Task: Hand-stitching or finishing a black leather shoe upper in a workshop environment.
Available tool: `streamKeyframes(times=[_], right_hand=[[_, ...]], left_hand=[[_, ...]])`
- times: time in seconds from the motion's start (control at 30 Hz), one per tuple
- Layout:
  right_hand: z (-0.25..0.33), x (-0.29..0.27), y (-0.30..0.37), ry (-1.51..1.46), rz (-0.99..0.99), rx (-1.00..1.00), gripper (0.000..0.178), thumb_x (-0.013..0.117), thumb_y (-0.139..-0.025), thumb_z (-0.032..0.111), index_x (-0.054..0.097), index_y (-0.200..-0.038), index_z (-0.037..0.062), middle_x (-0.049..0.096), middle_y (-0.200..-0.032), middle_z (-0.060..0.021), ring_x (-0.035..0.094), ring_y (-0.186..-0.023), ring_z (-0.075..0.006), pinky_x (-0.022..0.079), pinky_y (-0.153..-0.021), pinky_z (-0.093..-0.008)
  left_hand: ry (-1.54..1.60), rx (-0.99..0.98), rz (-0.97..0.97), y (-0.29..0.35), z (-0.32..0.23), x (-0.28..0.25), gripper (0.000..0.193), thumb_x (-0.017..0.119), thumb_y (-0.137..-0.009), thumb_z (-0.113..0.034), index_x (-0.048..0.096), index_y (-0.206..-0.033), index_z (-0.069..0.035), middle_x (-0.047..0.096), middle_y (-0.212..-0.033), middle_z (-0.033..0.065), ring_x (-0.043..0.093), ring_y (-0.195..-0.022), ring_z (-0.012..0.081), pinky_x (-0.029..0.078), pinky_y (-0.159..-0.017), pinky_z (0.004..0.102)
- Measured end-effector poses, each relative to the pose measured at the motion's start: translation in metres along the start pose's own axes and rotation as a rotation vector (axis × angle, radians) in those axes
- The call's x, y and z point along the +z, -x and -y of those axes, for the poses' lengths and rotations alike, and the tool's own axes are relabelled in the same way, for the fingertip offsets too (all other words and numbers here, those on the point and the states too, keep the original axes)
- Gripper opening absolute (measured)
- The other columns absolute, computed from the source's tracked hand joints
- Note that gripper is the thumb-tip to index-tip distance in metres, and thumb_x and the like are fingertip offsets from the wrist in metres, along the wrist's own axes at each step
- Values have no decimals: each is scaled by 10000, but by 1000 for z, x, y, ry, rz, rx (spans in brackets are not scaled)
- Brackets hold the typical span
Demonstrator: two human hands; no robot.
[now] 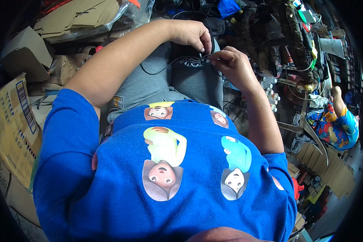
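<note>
Fingers: both hands pinch near the upper middle of the frame; the left hand (pixel 189 34) has its fingers narrowed on a thin black cable (pixel 165 66), and the right hand (pixel 232 60) has its fingers closed on a small thin part at the cable's end, too small to make out.
Lap: grey trousers (pixel 157 86) carry the work, with a dark ribbed piece (pixel 191 61) resting on the knee just below the two hands; no worktop is under it.
Cable position: it loops from the left hand down over the thigh and back up to the dark ribbed piece, between the two hands.
Surroundings: cardboard boxes (pixel 16 121) fill the left of the frame, a dense rack of dark tools and parts (pixel 286 40) fills the upper right, and another person in a bright patterned sleeve (pixel 336 125) works at the right edge.
Risk, drop: as I judge it, the tiny held part could slip from the right fingers and fall among the clutter below the knee, because nothing flat sits beneath it.
Risk, snag: the slack loop on the thigh may catch on the forearm and tug the end loose.
Risk, sight: the left knuckles partly hide the joint, so a misaligned fit could go unnoticed.
</note>
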State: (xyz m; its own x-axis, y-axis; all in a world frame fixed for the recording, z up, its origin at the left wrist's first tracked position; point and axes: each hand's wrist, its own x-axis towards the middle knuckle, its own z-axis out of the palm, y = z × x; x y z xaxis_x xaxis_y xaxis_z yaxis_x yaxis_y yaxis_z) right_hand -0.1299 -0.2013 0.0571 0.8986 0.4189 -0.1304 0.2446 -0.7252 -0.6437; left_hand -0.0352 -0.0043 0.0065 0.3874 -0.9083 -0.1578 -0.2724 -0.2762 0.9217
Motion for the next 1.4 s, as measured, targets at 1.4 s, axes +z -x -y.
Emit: streamKeyframes(times=[1.4], right_hand=[[2, 40, 28, 270, -227, -122, 317, 628, -769, 40, 699, -1057, 149, 546, -752, -118, 560, -739, -290, 460, -678, -380]], left_hand=[[-495, -77, -710, 120, -35, 30, 321, 536, -746, 64, 668, -996, -88, 536, -899, 98, 555, -884, 249, 446, -791, 339]])
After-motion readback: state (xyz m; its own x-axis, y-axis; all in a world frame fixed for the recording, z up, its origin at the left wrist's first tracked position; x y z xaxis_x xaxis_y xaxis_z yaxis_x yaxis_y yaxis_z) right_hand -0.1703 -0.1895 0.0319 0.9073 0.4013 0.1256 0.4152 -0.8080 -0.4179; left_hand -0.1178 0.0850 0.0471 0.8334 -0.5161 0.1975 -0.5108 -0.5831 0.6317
